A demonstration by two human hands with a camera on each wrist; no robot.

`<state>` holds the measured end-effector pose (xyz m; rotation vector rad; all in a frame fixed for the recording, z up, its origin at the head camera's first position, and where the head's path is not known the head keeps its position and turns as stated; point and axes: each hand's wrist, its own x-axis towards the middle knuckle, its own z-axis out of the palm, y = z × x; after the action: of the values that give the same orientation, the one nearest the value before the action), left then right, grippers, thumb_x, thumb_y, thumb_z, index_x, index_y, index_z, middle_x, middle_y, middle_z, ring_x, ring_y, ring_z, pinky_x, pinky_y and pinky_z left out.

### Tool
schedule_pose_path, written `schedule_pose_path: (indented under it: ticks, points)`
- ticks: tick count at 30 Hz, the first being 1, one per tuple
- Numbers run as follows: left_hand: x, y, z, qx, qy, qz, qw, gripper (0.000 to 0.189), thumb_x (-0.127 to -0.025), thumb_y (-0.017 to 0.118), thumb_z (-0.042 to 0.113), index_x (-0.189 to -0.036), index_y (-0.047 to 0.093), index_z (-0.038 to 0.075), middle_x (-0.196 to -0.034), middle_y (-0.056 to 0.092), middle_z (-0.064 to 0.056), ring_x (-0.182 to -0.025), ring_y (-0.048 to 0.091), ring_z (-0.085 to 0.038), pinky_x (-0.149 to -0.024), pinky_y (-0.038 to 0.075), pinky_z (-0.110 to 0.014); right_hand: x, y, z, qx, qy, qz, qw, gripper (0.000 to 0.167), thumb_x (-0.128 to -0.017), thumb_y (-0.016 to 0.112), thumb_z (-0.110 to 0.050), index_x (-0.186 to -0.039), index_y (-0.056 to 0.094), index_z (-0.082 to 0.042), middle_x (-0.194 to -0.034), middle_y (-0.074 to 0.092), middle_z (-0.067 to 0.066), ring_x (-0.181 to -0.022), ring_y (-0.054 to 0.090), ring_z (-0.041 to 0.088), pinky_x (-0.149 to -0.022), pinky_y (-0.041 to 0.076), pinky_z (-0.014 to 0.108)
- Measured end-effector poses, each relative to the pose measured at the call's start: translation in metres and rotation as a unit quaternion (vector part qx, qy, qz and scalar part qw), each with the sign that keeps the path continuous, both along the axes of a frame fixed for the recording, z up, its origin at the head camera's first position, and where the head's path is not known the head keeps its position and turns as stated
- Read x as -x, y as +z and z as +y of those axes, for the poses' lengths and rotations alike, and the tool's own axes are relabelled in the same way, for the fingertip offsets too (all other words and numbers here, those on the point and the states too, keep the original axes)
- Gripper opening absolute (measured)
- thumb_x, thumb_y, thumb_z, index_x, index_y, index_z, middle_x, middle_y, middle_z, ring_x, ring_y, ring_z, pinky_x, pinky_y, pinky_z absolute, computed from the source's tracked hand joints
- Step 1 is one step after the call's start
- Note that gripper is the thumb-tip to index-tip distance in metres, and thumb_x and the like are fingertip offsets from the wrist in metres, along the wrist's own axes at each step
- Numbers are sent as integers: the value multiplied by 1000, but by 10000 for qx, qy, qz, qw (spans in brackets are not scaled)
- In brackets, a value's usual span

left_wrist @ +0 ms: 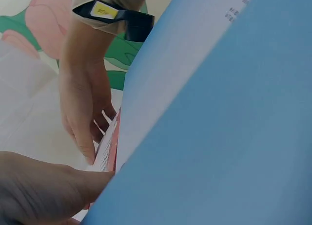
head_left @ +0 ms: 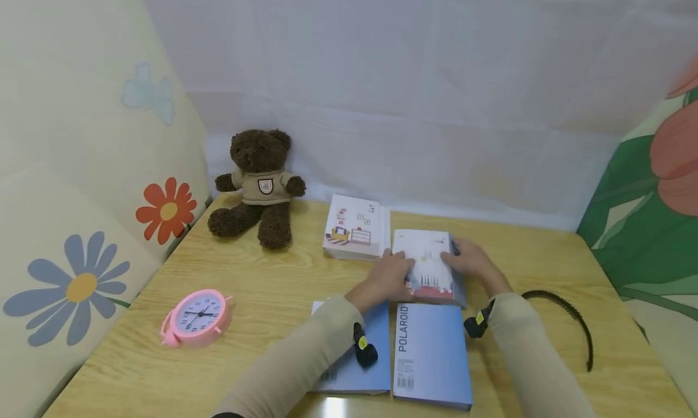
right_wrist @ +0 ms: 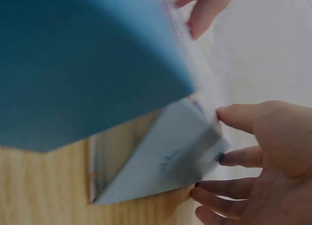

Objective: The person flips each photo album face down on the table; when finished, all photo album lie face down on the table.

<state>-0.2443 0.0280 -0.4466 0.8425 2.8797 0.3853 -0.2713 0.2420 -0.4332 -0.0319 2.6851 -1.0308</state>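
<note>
In the head view, my left hand (head_left: 389, 277) grips the left edge of a white illustrated book (head_left: 428, 260), thumb on its cover. My right hand (head_left: 473, 262) holds the opposite edge, also with the thumb on top. The right wrist view shows the right fingers spread along the book's pale blue-grey side (right_wrist: 170, 152). Just in front lies a blue book lettered POLAROID (head_left: 433, 354). A second blue book (head_left: 376, 351) lies beside it, partly hidden under my left forearm. Blue covers fill much of both wrist views.
Another white illustrated book (head_left: 354, 224) lies behind, to the left. A brown teddy bear (head_left: 262, 188) sits against the back-left wall. A pink alarm clock (head_left: 199, 314) lies at the left front. A dark curved band (head_left: 572, 318), seemingly a headband, lies right of my right arm.
</note>
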Motion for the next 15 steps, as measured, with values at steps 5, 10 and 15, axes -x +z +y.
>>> schedule_pose_path:
  ticks: [5, 10, 15]
  points:
    - [6, 12, -22, -397, 14, -603, 9974, 81, -73, 87, 37, -142, 54, 10, -135, 58, -9, -114, 53, -23, -99, 45, -37, 5, 4, -14, -217, 61, -97, 9997, 66, -100, 53, -30, -150, 30, 7, -146, 39, 34, -132, 39, 49, -110, 31, 61]
    - [24, 39, -70, -1122, 538, -950, 9877, 91, -76, 86, 31, -150, 40, 5, -151, 43, -15, -137, 40, -33, -114, 31, -48, 25, 19, -43, -529, 463, 587, 9958, 66, -100, 52, -32, -148, 32, 10, -147, 38, 35, -134, 37, 50, -112, 28, 60]
    - [49, 47, -122, -1601, 993, -523, 9807, 96, -74, 89, 24, -150, 36, -1, -147, 43, -23, -135, 39, -38, -114, 29, -50, 48, 29, -84, -314, 786, 636, 9944, 73, -102, 46, -40, -154, 22, 7, -155, 25, 32, -143, 21, 49, -117, 16, 58]
